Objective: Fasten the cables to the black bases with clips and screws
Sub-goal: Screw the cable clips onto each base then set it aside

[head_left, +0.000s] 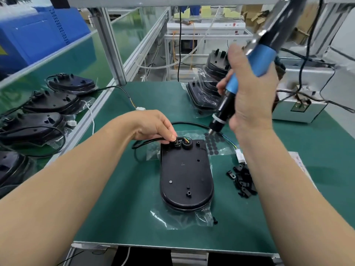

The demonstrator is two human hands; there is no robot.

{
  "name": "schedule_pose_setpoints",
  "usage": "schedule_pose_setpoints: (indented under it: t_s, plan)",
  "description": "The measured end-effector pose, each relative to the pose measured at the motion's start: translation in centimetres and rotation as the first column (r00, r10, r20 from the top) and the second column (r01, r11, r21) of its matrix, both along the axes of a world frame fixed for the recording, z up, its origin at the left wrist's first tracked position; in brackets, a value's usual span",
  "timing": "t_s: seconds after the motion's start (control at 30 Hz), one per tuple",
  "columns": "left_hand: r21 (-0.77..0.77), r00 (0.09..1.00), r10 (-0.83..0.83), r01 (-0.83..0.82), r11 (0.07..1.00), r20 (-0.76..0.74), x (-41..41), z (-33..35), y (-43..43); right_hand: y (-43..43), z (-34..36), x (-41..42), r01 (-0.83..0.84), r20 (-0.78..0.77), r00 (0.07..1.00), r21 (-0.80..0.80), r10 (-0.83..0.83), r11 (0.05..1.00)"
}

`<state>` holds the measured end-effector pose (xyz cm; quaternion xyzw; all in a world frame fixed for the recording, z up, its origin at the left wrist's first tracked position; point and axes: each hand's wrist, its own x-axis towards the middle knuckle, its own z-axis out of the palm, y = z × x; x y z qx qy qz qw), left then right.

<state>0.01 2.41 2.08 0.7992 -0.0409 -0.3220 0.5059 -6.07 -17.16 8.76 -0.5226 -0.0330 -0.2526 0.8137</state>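
A black oval base (185, 177) lies on a plastic bag in the middle of the green mat. A black cable (148, 142) runs across its far end, with coloured wires by a round boss. My left hand (155, 125) pinches the cable and a black clip (176, 143) against the base's far left corner. My right hand (249, 89) grips a blue and black electric screwdriver (233, 93), tilted, its tip hanging above and to the right of the base's far end. A white connector (240, 156) ends the cable at the right.
A pile of black clips (244, 181) lies right of the base, and a sheet of round black pads (213, 143) behind it. One loose screw (215, 220) sits near the front. Stacked bases (209, 89) stand at the back; bases with cables (51, 104) line the left shelf.
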Motion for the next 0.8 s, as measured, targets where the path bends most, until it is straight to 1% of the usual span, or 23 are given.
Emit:
schedule_pose_setpoints:
  t_s: [0.07, 0.17, 0.37, 0.5, 0.63, 0.8]
  plan:
    - [0.003, 1.0, -0.013, 0.013, 1.0, 0.014, 0.0, -0.2, 0.1, 1.5, 0.1, 0.8, -0.004, 0.018, 1.0, -0.071, 0.006, 0.997]
    - [0.003, 0.999, -0.022, 0.022, 1.0, 0.039, -0.1, -0.6, 0.3, 3.3, -0.1, 1.7, -0.042, 0.046, 0.998, -0.077, 0.045, 0.996]
    - [-0.029, 0.998, 0.024, -0.022, 0.999, 0.058, -0.1, -1.1, 0.6, 5.5, -1.5, 2.8, -0.033, 0.132, 0.99, -0.164, 0.055, 0.986]
    - [-0.004, 0.994, -0.006, 0.007, 1.0, 0.107, -0.4, -1.2, 0.5, 5.9, -2.0, 2.8, -0.037, 0.195, 0.978, -0.175, 0.072, 0.984]
    - [0.016, 0.99, -0.046, 0.044, 0.999, 0.137, -0.7, -1.0, 0.5, 6.1, -2.1, 2.9, -0.054, 0.217, 0.972, -0.173, 0.092, 0.983]
    - [0.024, 0.985, -0.059, 0.056, 0.998, 0.161, -1.0, -0.7, 0.4, 6.1, -2.4, 2.8, -0.082, 0.188, 0.975, -0.196, 0.12, 0.977]
